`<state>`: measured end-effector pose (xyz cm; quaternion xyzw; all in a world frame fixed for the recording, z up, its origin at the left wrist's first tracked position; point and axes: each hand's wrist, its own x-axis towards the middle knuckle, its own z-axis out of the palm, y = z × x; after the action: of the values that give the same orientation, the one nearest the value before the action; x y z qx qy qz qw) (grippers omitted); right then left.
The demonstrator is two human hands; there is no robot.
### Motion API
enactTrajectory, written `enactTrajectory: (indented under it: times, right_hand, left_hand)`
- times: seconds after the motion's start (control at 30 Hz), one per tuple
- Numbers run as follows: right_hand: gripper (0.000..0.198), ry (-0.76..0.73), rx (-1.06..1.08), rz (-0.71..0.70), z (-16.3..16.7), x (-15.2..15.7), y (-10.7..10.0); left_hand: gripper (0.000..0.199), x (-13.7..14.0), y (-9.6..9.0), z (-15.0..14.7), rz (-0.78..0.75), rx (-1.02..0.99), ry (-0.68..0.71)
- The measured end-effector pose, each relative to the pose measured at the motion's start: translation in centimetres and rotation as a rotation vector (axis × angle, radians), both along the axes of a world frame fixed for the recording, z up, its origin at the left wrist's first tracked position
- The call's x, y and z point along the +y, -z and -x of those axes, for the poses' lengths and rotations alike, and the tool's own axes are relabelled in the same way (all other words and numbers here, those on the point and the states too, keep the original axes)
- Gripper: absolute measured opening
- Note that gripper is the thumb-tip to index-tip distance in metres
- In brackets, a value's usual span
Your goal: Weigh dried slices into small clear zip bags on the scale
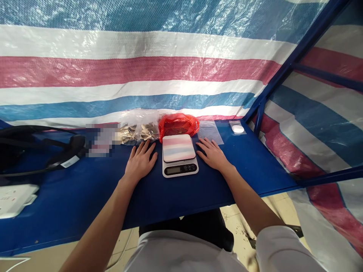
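- We find the kitchen scale (179, 151) lying flat on the blue table (170, 198), between our two hands.
- Our left hand (141, 160) lies palm down, fingers spread, grasping nothing; its fingertips reach the near edge of a clear bag of pale pieces (138, 132). Contact: we cannot tell.
- Our right hand (213, 154) rests likewise, loose and ungripped, just beside the scale, fingers at a flat clear bag (210, 131).
- Behind the scale we note a red plastic bag (178, 125), its mouth open.
- Far right, we see a white object (237, 129) on a small clear bag.
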<state>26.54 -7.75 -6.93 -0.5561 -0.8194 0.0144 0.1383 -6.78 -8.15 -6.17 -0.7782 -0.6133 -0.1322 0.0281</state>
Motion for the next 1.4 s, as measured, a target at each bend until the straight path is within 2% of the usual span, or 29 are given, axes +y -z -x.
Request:
enactTrajectory:
  times: [0.27, 0.6, 0.73, 0.83, 0.93, 1.07, 1.23, 1.4]
  right_hand:
    - [0.049, 0.005, -0.003, 0.009, 0.0, 0.0, 0.0]
    - [0.05, -0.001, -0.007, -0.004, 0.0, 0.0, 0.1]
    - [0.046, -0.004, 0.007, -0.023, 0.0, 0.0, 0.1]
    - [0.043, -0.007, 0.037, -0.06, 0.0, 0.1, -0.1]
    - [0.039, -0.011, 0.09, -0.098, 0.0, 0.4, -0.6]
    - [0.036, -0.026, 0.122, -0.116, -0.2, 1.3, -1.0]
    - [0.034, -0.046, 0.113, -0.123, -0.3, 2.7, -0.5]
    - [0.033, -0.042, 0.1, -0.113, -0.2, 3.1, 0.2]
  left_hand:
    - [0.057, -0.1, -0.5, -0.2, 0.048, 0.011, -0.026]
    - [0.057, -0.2, -0.4, -0.2, 0.037, 0.004, -0.02]
    - [0.054, -0.1, -0.1, 0.0, -0.006, -0.038, 0.0]
    - [0.049, -0.2, -0.1, 0.1, -0.107, -0.088, 0.015]
    - [0.042, -0.5, -0.8, 0.0, -0.213, -0.153, 0.056]
    - [0.037, 0.0, -3.2, -0.4, -0.294, -0.2, 0.124]
    - [0.037, 3.2, -6.0, -0.3, -0.317, -0.11, 0.182]
    - [0.045, 6.4, -6.1, 0.2, -0.249, 0.005, 0.208]
